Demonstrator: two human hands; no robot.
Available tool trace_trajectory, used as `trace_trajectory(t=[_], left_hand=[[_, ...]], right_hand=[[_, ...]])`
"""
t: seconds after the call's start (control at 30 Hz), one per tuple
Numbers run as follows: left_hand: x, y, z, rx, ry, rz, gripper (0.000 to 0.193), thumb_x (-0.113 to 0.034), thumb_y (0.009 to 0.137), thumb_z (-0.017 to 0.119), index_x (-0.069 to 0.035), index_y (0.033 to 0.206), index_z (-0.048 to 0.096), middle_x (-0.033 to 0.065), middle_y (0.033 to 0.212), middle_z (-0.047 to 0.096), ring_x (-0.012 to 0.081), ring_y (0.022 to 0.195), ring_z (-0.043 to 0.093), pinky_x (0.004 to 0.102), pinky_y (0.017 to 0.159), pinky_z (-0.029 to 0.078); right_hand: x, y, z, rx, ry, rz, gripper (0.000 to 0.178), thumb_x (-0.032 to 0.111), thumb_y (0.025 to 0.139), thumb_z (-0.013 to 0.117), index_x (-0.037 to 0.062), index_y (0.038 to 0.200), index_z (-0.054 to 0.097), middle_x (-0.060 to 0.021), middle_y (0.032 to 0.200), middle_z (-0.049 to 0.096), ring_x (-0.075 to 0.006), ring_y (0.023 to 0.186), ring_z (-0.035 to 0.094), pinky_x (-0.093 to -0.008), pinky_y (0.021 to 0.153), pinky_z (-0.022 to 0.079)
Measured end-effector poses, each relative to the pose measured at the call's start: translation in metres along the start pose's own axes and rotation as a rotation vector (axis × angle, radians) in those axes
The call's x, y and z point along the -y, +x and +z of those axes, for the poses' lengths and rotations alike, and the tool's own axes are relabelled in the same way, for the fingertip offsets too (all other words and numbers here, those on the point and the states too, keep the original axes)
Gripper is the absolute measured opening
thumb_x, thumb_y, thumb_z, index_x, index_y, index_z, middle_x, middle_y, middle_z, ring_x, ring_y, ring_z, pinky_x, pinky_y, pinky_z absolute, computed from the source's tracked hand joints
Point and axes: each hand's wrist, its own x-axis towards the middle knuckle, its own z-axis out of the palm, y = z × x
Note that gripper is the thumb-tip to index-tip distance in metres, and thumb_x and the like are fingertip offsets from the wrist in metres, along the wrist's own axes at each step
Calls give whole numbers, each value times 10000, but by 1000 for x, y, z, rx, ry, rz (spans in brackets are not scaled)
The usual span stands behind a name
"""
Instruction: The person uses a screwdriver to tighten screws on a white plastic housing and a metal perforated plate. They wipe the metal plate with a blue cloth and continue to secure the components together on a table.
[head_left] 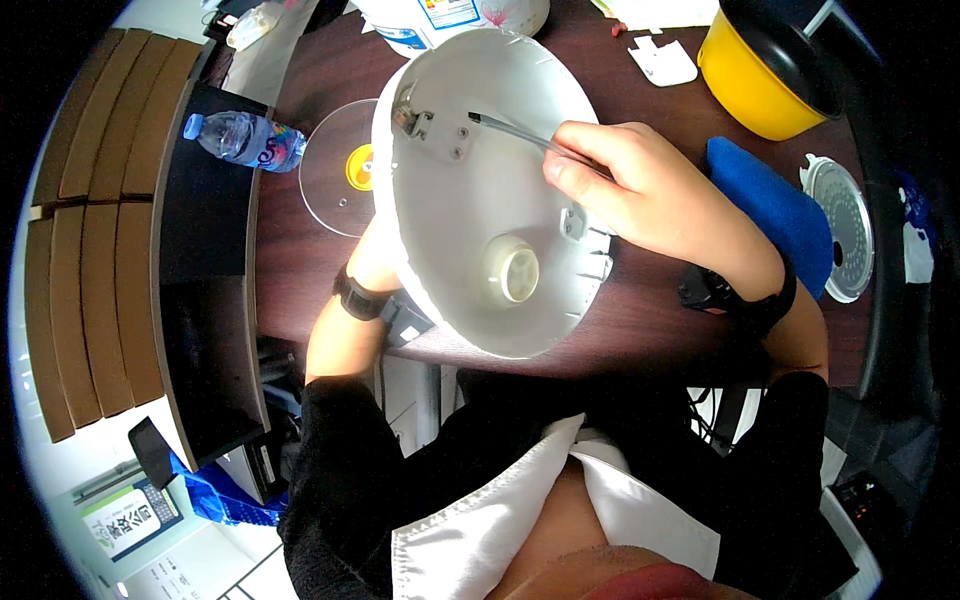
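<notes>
Fingers of the right hand [618, 185] pinch a slim metal tool [520, 134], its tip left of them, near a bracket [441, 141] inside the white shell [440, 220] beneath. The left hand [373, 258] is at the shell's outer side; its hidden fingers' grip cannot be told. Right of the pinching fingers is a yellow pot [745, 85].

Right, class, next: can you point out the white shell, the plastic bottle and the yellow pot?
White shell [462, 212]: head view, on its bare inner wall.
Plastic bottle [240, 138]: head view, on its clear body.
Yellow pot [742, 82]: head view, on its outer wall.
</notes>
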Motion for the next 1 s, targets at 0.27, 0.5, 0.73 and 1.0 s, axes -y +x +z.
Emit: trace_trajectory(t=[0.27, 0.5, 0.73, 1.0], left_hand=[[3, 20, 12, -234, 285, 182, 517, -442, 981, 303, -6, 1158, 516, 93, 943, 614, 140, 816, 600, 264, 711, 479], [1, 31, 14, -368, 557, 293, 536, -467, 984, 295, -8, 1086, 553, 68, 836, 621, 110, 695, 593, 229, 599, 466], [-1, 25, 18, -333, 501, 414, 591, -552, 933, 373, -24, 784, 594, 18, 572, 545, 54, 472, 474, 189, 435, 340], [-7, 22, 14, -284, 567, 424, 628, -564, 939, 341, -27, 724, 586, 13, 564, 525, 58, 492, 460, 195, 478, 353]], right_hand=[[-8, 2, -5, -63, -38, -20, 261, 224, 940, 491, -1, 819, 540, -37, 600, 468, -78, 534, 425, -268, 489, 352], [-18, 5, -6, -54, 79, 56, 153, 164, 924, 487, 51, 834, 536, 14, 666, 494, -38, 532, 447, -181, 473, 342], [-30, 8, -6, 6, 228, 357, 121, 115, 906, 487, 39, 825, 538, -7, 670, 501, -55, 503, 456, -196, 445, 348], [-60, -9, -8, -235, 354, 329, 144, 127, 927, 471, 37, 828, 522, -8, 645, 488, -75, 549, 474, -224, 509, 390]])
